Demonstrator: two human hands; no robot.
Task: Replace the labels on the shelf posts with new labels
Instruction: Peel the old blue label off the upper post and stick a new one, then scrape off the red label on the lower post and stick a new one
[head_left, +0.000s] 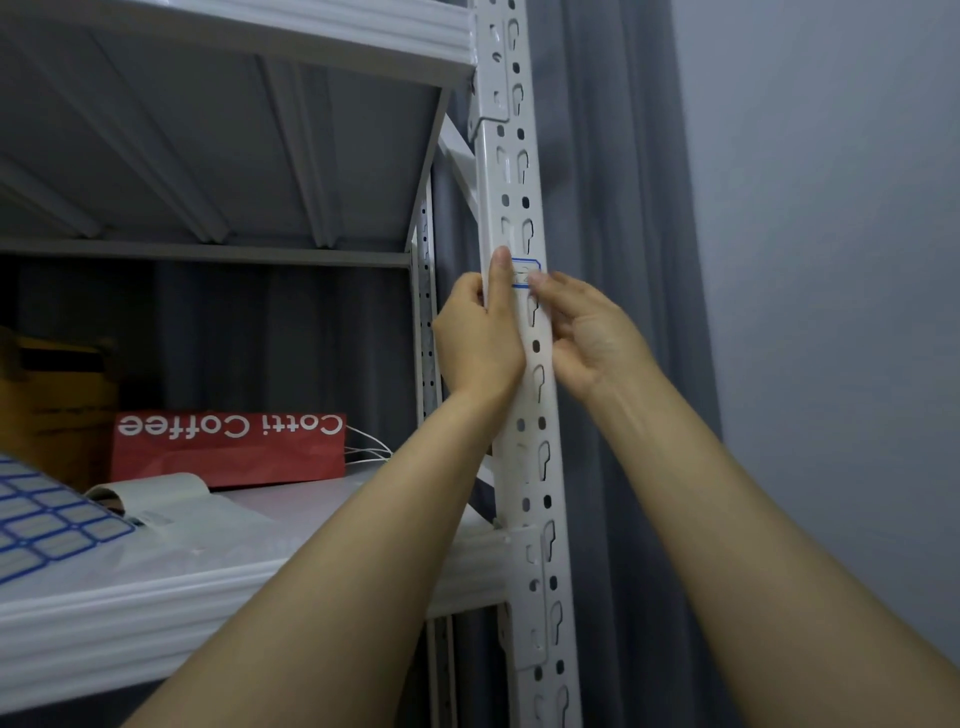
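A white perforated shelf post (535, 395) runs up the middle of the head view. A small white label with a blue border (525, 271) is stuck on its front face. My left hand (480, 338) wraps the post's left edge, its thumb pressed just left of the label. My right hand (587, 327) reaches in from the right, fingertips touching the label's lower right corner. A sheet of blue-bordered blank labels (47, 525) lies on the shelf at lower left.
A white metal shelf board (322, 566) carries a plastic bag (171, 540), a red Cotti Coffee paper bag (228, 447) and a yellow carton (52, 405). Another shelf sits overhead. Grey curtain (623, 260) hangs behind the post; a wall lies to the right.
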